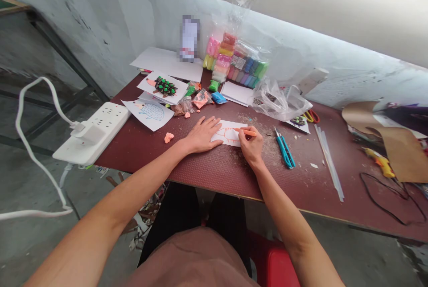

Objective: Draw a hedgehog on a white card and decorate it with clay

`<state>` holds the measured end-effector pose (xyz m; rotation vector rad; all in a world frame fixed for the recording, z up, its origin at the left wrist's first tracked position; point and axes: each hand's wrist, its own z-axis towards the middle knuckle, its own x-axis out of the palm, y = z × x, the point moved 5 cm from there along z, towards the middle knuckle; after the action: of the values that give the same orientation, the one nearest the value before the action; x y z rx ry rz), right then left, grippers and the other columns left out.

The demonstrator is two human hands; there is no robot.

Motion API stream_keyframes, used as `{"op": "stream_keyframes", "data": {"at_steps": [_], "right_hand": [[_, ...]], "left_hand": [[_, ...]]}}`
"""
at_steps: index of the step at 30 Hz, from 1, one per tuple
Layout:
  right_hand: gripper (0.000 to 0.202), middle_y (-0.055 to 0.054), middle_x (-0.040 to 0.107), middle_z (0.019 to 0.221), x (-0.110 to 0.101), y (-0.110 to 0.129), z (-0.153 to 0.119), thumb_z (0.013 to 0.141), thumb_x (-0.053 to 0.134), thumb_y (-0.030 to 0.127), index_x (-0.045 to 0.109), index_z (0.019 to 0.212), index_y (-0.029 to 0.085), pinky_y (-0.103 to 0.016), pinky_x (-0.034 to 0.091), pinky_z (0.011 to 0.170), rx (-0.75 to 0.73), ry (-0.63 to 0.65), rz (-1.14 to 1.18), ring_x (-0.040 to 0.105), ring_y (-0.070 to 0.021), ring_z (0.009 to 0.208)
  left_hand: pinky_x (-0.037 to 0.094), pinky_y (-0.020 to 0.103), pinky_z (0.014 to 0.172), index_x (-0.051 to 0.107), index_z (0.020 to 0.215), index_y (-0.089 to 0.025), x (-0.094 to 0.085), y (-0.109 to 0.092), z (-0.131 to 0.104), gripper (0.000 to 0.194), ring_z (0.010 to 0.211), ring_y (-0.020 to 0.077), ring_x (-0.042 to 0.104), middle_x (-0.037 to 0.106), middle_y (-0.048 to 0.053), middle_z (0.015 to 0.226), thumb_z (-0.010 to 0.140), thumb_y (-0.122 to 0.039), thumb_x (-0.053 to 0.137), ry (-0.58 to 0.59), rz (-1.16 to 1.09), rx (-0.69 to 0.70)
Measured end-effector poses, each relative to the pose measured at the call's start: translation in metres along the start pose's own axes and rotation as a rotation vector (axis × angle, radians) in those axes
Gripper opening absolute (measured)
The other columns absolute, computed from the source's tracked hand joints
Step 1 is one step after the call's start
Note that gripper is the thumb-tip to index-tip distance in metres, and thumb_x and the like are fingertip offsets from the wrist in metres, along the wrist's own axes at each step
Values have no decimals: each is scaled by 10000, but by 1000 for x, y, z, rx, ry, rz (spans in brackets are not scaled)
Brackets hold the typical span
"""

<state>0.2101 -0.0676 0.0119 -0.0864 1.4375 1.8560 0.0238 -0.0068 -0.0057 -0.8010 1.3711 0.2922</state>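
A white sheet (pixel 230 141) with an orange line drawing lies near the middle of the dark red table. My left hand (pixel 202 135) rests flat on its left edge, fingers spread, holding nothing. Closed around an orange pen (pixel 246 132), my right hand (pixel 251 145) sits at the sheet's right side, the pen's tip touching the drawing. A lump of orange clay (pixel 169 137) lies left of my left hand. Behind the hands are small bags of clay (pixel 202 99) and a blue packet (pixel 219 97).
At the left edge stands a white power strip (pixel 96 131). Drawn cards (pixel 149 114) lie behind it. Teal cutters (pixel 285 149), clear glue sticks (pixel 328 162) and a yellow glue gun (pixel 379 162) with a black cord are on the right. Clay packs (pixel 247 66) lean against the wall.
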Motion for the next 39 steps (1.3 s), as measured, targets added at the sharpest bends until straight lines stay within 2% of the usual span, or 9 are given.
{"op": "stream_keyframes", "data": {"at_steps": [7, 16, 26, 32, 36, 39], "right_hand": [[218, -36, 717, 756, 1, 2, 0, 828, 589, 395, 682, 776, 205, -296, 440, 607, 4, 30, 7, 538, -150, 584], [205, -19, 682, 696, 2, 2, -1, 807, 578, 396, 653, 745, 216, -294, 410, 586, 14, 19, 7, 500, -147, 558], [207, -24, 690, 716, 1, 3, -1, 822, 577, 385, 658, 737, 214, -305, 433, 612, -1, 31, -9, 554, -159, 596], [190, -41, 727, 750, -7, -1, 1, 810, 561, 347, 663, 729, 208, -321, 451, 653, 14, -73, -25, 600, -174, 641], [206, -40, 715, 730, -7, -2, 0, 808, 579, 362, 681, 734, 200, -307, 436, 609, 20, -57, -16, 563, -161, 592], [228, -35, 708, 731, -6, -1, -1, 815, 592, 388, 692, 749, 195, -302, 435, 602, 18, -35, -4, 539, -150, 572]], "left_hand": [[123, 496, 1326, 430, 1602, -133, -1, -1, 0, 716, 1620, 302, 236, 298, 141, 1726, 1018, -544, 481, 14, 8, -14], [121, 524, 1321, 423, 1606, -169, 3, 2, 0, 711, 1619, 311, 234, 304, 126, 1727, 1016, -563, 461, -10, -21, 4], [128, 528, 1316, 430, 1601, -157, 3, 2, 1, 718, 1616, 318, 239, 299, 141, 1725, 1013, -569, 457, -14, -25, 5], [130, 506, 1318, 442, 1596, -200, 2, 2, 1, 694, 1611, 299, 262, 332, 111, 1718, 1011, -572, 463, -26, -30, 17], [123, 510, 1319, 439, 1595, -155, 3, 3, 1, 716, 1614, 313, 248, 307, 134, 1724, 1012, -570, 467, -11, -21, 8], [126, 515, 1317, 439, 1595, -163, 3, 2, 1, 708, 1613, 311, 250, 304, 132, 1725, 1014, -568, 465, -13, -20, 14]]}}
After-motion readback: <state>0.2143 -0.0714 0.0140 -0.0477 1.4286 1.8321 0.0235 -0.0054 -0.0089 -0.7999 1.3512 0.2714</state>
